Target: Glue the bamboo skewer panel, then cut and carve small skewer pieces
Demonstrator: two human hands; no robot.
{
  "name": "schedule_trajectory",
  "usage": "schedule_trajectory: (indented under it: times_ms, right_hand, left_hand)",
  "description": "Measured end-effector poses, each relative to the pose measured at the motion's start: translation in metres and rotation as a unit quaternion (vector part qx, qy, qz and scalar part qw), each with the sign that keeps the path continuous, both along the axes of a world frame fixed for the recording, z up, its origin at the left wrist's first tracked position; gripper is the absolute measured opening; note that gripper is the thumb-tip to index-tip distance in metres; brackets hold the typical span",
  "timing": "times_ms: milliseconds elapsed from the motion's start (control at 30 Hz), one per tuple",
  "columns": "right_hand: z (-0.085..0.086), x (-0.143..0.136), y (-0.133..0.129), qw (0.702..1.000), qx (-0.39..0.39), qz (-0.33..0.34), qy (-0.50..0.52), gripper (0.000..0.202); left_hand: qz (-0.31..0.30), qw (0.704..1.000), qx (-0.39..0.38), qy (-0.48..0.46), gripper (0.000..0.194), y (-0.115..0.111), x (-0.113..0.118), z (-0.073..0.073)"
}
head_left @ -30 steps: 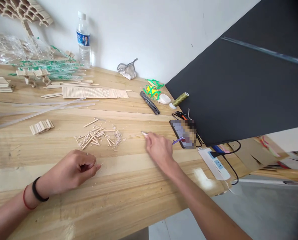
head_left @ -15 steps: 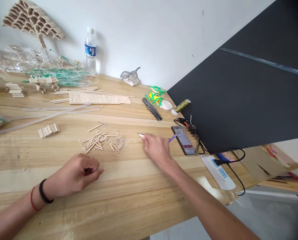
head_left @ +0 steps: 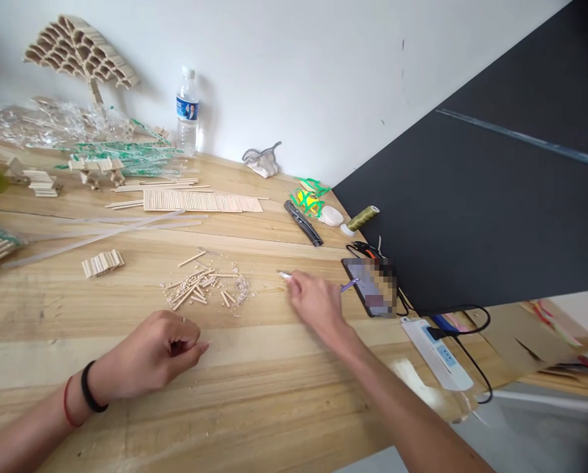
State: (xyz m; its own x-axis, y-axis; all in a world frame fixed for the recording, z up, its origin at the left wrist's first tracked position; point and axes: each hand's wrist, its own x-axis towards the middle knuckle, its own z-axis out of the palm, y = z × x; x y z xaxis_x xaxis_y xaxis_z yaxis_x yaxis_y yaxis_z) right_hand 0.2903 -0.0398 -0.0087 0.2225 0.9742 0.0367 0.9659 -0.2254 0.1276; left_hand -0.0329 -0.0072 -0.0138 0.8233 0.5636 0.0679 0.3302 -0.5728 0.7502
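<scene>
My right hand [head_left: 314, 305] is closed around a slim pen-like tool [head_left: 284, 275]; its pale tip points left, and a purple end sticks out towards the phone [head_left: 370, 286]. My left hand [head_left: 158, 351] rests on the wooden table [head_left: 225, 401], fingers curled, thumb against the forefinger; anything between them is too small to make out. Just beyond my left hand lies a loose pile of short wooden sticks [head_left: 195, 289] with crumbs around it. A small joined row of sticks [head_left: 103, 263] lies to the left, and a long slatted strip [head_left: 202, 201] farther back.
A plastic bottle [head_left: 187, 115] stands by the wall, right of a stick-built tree shape [head_left: 79, 52] and clear wrappers. A black utility knife [head_left: 303, 223], a thread spool [head_left: 362, 218] and a power strip [head_left: 439, 355] lie on the right. A dark panel rises behind them.
The camera view has shifted slightly, so the table items appear a little lower and farther right. Both hands keep nearly the same poses and places on the table.
</scene>
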Motion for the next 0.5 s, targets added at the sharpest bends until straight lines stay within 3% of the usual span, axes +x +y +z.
schedule_trajectory:
  times_ms: [100, 200, 333, 500]
  right_hand:
    - [0.001, 0.004, -0.001, 0.998, 0.013, -0.063, -0.015, 0.027]
    - [0.002, 0.002, -0.004, 1.000, -0.002, -0.001, -0.001, 0.027]
    - [0.006, 0.000, -0.003, 0.998, -0.014, -0.049, -0.026, 0.029]
    - [0.012, -0.005, 0.001, 0.999, -0.047, -0.009, -0.024, 0.032]
  left_hand:
    - [-0.002, 1.000, 0.002, -0.007, 0.044, 0.001, 0.000, 0.002]
    - [0.000, 1.000, 0.003, -0.008, 0.044, 0.001, 0.001, 0.003]
    - [0.000, 1.000, 0.004, -0.003, 0.044, 0.002, 0.001, 0.003]
    - [0.007, 1.000, 0.001, 0.004, 0.045, 0.002, 0.001, 0.002]
